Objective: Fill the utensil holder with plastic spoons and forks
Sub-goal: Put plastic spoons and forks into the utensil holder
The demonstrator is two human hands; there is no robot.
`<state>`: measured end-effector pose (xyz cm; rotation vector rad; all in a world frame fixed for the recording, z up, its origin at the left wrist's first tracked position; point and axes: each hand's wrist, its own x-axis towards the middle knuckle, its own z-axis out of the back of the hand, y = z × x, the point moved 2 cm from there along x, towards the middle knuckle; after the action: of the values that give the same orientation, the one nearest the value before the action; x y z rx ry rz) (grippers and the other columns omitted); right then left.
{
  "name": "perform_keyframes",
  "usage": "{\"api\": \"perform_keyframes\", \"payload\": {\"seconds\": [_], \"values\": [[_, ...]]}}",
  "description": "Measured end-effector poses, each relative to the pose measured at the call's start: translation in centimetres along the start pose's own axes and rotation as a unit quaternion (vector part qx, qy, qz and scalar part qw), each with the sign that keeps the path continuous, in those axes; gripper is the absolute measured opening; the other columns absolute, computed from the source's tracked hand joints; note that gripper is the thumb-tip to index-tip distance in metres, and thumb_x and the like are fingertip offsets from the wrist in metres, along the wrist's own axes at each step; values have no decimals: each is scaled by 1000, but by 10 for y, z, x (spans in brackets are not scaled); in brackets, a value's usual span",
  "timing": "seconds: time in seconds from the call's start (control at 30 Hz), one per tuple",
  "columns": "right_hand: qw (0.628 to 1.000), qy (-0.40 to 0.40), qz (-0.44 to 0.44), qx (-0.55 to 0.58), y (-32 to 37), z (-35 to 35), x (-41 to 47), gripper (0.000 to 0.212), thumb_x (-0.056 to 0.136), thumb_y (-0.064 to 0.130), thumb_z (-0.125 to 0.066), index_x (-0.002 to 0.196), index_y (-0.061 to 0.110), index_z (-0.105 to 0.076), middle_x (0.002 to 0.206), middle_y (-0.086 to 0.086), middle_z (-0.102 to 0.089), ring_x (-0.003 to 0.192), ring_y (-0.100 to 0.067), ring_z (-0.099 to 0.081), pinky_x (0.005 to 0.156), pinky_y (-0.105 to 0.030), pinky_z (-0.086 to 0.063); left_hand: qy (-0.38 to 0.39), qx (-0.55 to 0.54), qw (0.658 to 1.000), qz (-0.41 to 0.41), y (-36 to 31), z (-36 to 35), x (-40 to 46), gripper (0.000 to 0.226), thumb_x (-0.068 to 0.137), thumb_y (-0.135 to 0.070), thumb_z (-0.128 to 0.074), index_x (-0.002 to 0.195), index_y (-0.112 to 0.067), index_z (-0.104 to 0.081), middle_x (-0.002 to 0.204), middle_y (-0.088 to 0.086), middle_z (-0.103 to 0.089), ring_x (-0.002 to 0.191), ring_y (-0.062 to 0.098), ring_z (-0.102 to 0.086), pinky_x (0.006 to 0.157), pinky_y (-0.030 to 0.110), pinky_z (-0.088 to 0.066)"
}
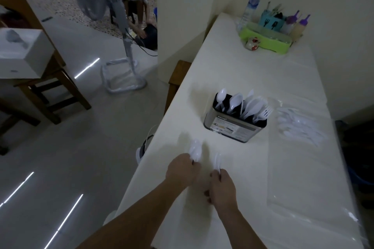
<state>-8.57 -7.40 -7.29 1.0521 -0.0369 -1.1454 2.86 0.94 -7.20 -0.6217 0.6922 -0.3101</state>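
Head view looks down a long white table that bears everything, with both hands working low over its near end. Ahead of the hands and a little to the right stands the utensil holder, a metal box with dark compartments already crowded with upright white spoons and a fork or two, handles down so the heads show. Right of the holder, well apart from the hands, lies the loose supply of plastic cutlery on clear wrapping, within easy reach for refills. Left hand grips a small bunch of spoons by the handles, bowls pointing toward the holder, probably ready to drop in. Right hand, just beside it but not touching, pinches a single blurred utensil, perhaps a fork being sorted out.
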Motion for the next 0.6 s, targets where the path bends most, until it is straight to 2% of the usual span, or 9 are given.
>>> {"api": "perform_keyframes", "payload": {"seconds": [0.03,0.07,0.13,0.23,0.3,0.37,0.43,0.5,0.6], "values": [[1000,1,4,12,3,2,0,26,99,26,-41,86,10,-56,71,-9,-61,60,-27,-61,50,-34,-52,8,-27,1000,1,-1,2,3,23,92,-26,-47,71,-17,-45,75,-1,-50,73,15,-52,70,26,-40],[1000,-8,20,1,8,6,0,28,99,27,-41,86,8,-56,72,-8,-60,63,-27,-60,56,-35,-52,13,-59,998,2,-3,3,6,26,94,-23,-46,69,-17,-44,75,1,-54,73,16,-55,68,27,-43],[998,-38,39,-17,14,13,3,35,99,33,-39,85,8,-59,77,-5,-61,76,-26,-58,73,-36,-49,27,-118,993,4,-6,6,7,23,97,-21,-42,76,-14,-47,80,6,-67,71,13,-60,61,25,-44],[998,-44,-2,44,19,18,3,45,88,42,-29,87,17,-66,87,-5,-66,86,-25,-60,82,-37,-48,50,-197,979,15,-10,5,7,19,100,-22,-42,86,-12,-49,76,6,-65,62,15,-57,55,26,-42],[997,-43,-2,61,22,20,5,45,82,40,-27,87,20,-66,87,-6,-66,86,-26,-60,82,-39,-49,80,-279,956,40,-12,0,6,18,99,-23,-45,98,-7,-52,74,10,-57,53,18,-56,51,28,-43],[998,-38,25,45,28,22,6,38,90,32,-30,96,18,-65,83,-5,-64,82,-26,-61,80,-43,-51,106,-318,941,44,-17,-3,4,23,99,-27,-48,105,-6,-54,73,9,-52,48,18,-51,44,26,-41],[997,-40,58,33,32,23,6,32,95,25,-33,97,15,-64,83,-4,-63,79,-24,-61,79,-45,-52,116,-339,933,22,-22,-7,1,24,98,-30,-51,97,-6,-56,67,6,-49,48,17,-46,43,25,-38],[995,-34,94,19,35,23,5,26,97,19,-37,85,13,-59,72,0,-58,68,-18,-56,70,-42,-51,113,-362,925,-3,-26,-7,0,25,96,-31,-56,83,-10,-54,59,3,-47,47,17,-44,44,26,-37],[991,-29,132,15,41,28,1,26,96,12,-42,74,15,-57,54,7,-51,51,-6,-46,55,-29,-43,120,-385,915,-29,-35,-6,-1,23,93,-30,-62,78,-13,-58,55,4,-46,47,17,-42,45,25,-35]]}}
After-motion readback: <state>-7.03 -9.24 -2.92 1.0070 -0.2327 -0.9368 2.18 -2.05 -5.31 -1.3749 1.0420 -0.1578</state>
